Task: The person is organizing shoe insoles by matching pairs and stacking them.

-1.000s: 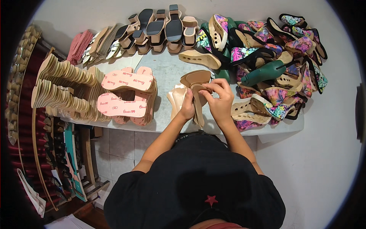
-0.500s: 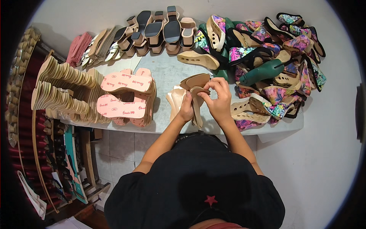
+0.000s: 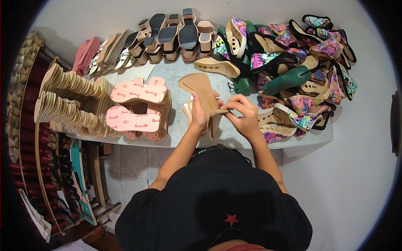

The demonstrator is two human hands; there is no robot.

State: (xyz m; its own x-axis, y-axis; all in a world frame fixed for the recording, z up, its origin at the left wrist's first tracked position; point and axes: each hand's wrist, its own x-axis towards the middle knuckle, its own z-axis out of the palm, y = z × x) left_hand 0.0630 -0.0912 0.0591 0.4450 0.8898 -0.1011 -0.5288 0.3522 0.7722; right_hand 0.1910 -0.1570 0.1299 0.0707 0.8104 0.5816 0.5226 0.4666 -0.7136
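Tan insoles [image 3: 202, 88] are in my left hand [image 3: 198, 115], whose fingers wrap round their middle, with the thumb on the near side. The front insole is tilted up, its smooth face with small faint print showing. My right hand [image 3: 245, 115] is closed in a pinch on the insoles' right edge, where one piece stands out edge-on toward the fingertips. How many pieces I hold is hard to make out. Under my left hand, a pale glossy piece [image 3: 186, 109] lies partly hidden on the table.
Stacks of pink printed insoles [image 3: 138, 92] and upright cream soles [image 3: 71, 83] stand on the left of the table [image 3: 176, 136]. Heeled sandals [image 3: 167, 35] line the back. Floral wedge shoes [image 3: 307, 106] and a green shoe last [image 3: 287, 80] pile up at right.
My left hand has turned the insoles so the front one's broad face shows, its top swinging left. My right hand has moved slightly down and right, still pinching the edge.
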